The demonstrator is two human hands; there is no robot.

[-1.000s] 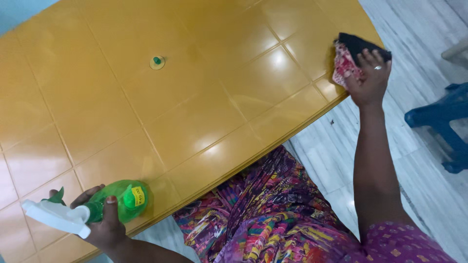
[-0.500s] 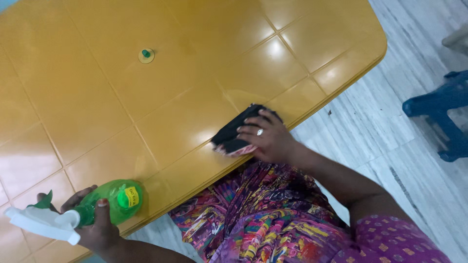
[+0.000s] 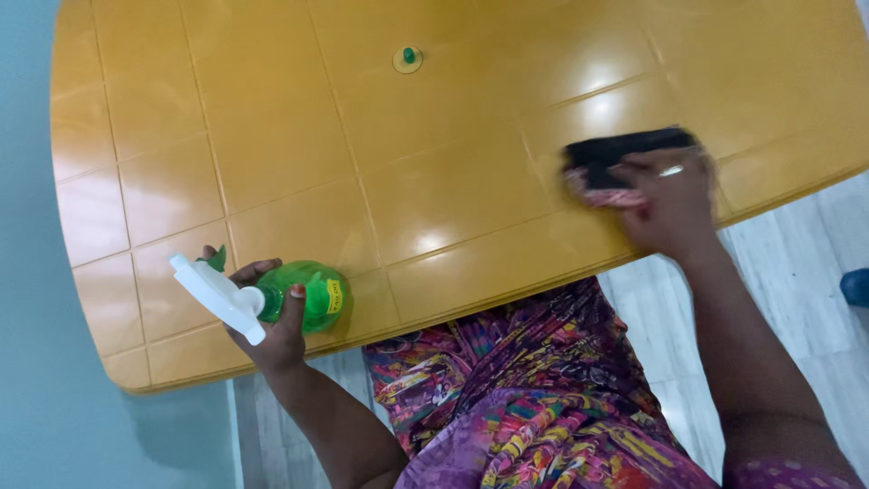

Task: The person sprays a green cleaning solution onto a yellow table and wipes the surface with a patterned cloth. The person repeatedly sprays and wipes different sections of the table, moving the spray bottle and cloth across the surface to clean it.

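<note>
Yellow tiled tabletop (image 3: 434, 199), small green knob (image 3: 408, 56) near far middle, otherwise bare panels all round. Left hand (image 3: 272, 326), fingers clamped on green spray bottle (image 3: 303, 297) with white trigger head, hovers over near-left corner, just inside edge. Right hand (image 3: 665, 204), fingers pressed flat on dark cloth (image 3: 625, 154), blurred, close to near edge. Grey floor (image 3: 797, 290) beyond edge; blue-grey wall (image 3: 36, 380) borders left side.

One green spray bottle (image 3: 303, 299), one dark cloth (image 3: 625, 154), one yellow worktop (image 3: 434, 190) with one small green knob (image 3: 408, 56) — two hands in view.
</note>
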